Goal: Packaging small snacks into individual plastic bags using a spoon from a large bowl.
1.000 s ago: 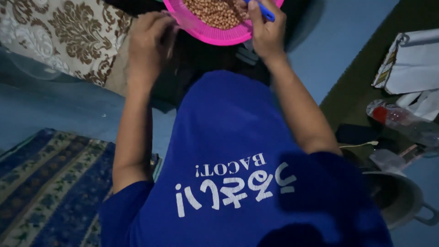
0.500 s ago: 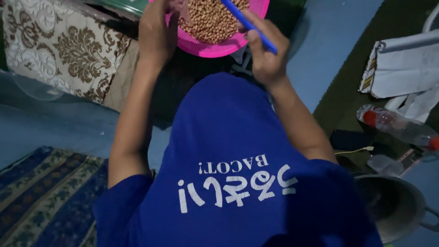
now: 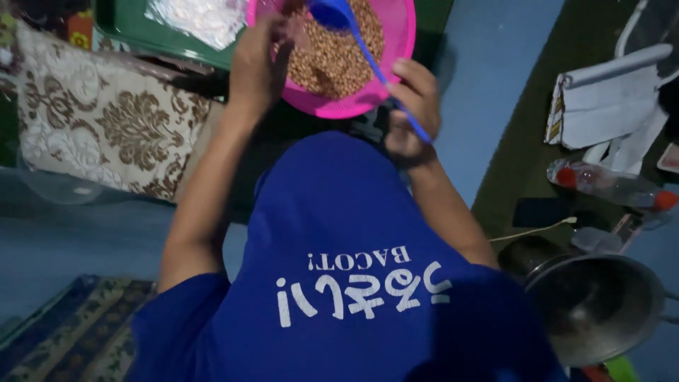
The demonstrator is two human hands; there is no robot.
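Observation:
A pink plastic sieve basket (image 3: 396, 67) full of brown peanuts (image 3: 329, 60) sits ahead of my blue shirt. My left hand (image 3: 258, 67) grips the basket's near-left rim. My right hand (image 3: 414, 106) holds the handle of a blue plastic spoon (image 3: 339, 18). The spoon's bowl rests over the peanuts near the far side of the basket.
A green tray (image 3: 134, 28) with a clear plastic bag lies behind the basket. A brown-and-cream patterned cushion (image 3: 106, 120) is at left, a patterned rug (image 3: 64, 332) lower left. At right are a metal pot (image 3: 601, 304), a plastic bottle (image 3: 608, 187) and a white bag (image 3: 608, 99).
The view has tilted so the basket sits lower in the frame. The spoon's bowl has come into sight over the peanuts. My left hand has stayed at the rim.

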